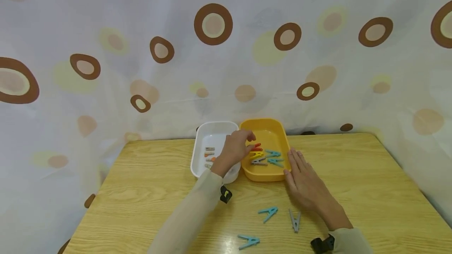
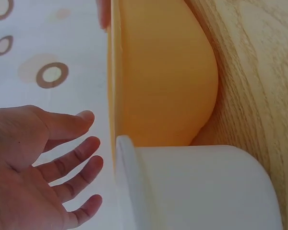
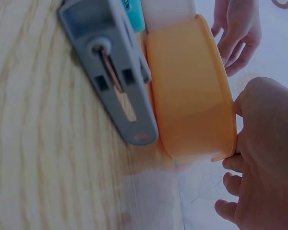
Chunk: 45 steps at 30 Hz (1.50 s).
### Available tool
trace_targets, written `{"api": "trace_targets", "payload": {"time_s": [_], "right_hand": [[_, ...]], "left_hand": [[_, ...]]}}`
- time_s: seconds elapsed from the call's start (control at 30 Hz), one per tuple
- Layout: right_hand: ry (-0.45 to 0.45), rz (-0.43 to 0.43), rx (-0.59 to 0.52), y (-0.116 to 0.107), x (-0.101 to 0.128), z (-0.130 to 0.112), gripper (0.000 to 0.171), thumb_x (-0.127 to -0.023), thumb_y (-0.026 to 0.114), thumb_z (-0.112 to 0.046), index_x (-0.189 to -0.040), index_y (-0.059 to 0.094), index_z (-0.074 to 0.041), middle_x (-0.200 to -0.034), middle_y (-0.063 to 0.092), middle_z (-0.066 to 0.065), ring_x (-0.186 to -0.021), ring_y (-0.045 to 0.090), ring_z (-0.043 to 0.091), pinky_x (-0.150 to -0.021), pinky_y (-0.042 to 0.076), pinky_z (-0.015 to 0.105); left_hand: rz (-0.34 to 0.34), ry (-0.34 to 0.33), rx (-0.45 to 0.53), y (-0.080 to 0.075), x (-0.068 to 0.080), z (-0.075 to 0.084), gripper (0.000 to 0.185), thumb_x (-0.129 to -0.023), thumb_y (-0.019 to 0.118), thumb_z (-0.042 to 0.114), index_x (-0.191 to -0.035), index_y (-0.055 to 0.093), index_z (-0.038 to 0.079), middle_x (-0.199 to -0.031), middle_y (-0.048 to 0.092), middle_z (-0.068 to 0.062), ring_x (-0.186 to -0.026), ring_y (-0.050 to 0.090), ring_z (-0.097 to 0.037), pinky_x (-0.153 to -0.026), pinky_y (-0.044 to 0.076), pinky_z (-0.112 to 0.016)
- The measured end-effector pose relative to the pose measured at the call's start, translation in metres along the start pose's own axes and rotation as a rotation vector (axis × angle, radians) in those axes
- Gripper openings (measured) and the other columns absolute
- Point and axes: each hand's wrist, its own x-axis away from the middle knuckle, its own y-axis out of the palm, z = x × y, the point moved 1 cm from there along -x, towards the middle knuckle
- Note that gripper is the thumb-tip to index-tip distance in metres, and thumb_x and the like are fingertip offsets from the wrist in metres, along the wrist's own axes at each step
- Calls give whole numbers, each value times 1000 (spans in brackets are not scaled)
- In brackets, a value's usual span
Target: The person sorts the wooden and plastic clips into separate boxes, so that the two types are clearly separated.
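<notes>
My left hand (image 1: pixel 243 142) reaches over the edge between the white tray (image 1: pixel 215 126) and the yellow tray (image 1: pixel 268 134), fingertips just short of a red clip (image 1: pixel 256 147). In the left wrist view this hand (image 2: pixel 48 163) is spread and holds nothing, beside the yellow tray (image 2: pixel 163 72) and the white tray (image 2: pixel 197 187). My right hand (image 1: pixel 303 177) lies flat on the table, fingertips at the yellow tray's right rim; in the right wrist view it (image 3: pixel 264 143) touches the yellow tray (image 3: pixel 192 91). Yellow, blue and grey clips (image 1: pixel 265 158) lie in the yellow tray.
Several small clips (image 1: pixel 209 156) lie in the white tray. On the wooden table (image 1: pixel 353 175) near me lie a blue clip (image 1: pixel 268 213), a grey clip (image 1: pixel 294 220) and another blue clip (image 1: pixel 248 241). A spotted curtain (image 1: pixel 212 50) hangs behind the table.
</notes>
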Motion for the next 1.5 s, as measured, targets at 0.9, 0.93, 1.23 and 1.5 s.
{"api": "trace_targets", "payload": {"time_s": [0.9,0.93,1.23,1.5], "right_hand": [[14,-19,-9,3,0,2,65,-113,32,-34,-161,15,7,-167,15,26,-154,15,45,-117,24,66],[10,-16,-7,3,-1,2,65,-113,32,-34,-161,15,7,-167,15,27,-153,15,45,-116,25,66],[-2,-17,-25,6,-1,3,65,-113,35,-32,-160,17,8,-166,18,29,-152,17,47,-114,27,68],[6,-1,-24,2,-1,2,64,-113,35,-32,-160,18,8,-166,17,27,-153,17,46,-116,26,66]], "left_hand": [[116,238,200,-16,102,10,19,-93,78,15,-111,74,11,-110,73,-2,-100,67,-23,-87,54,-31],[118,241,211,-16,106,10,19,-93,78,14,-112,74,10,-110,73,-2,-100,67,-22,-86,54,-29],[103,232,290,-14,139,7,20,-94,78,16,-113,74,12,-109,72,2,-103,64,-14,-92,51,-32],[69,193,338,-9,165,-5,22,-91,80,11,-113,75,10,-110,71,5,-105,64,-13,-92,54,-33]]}}
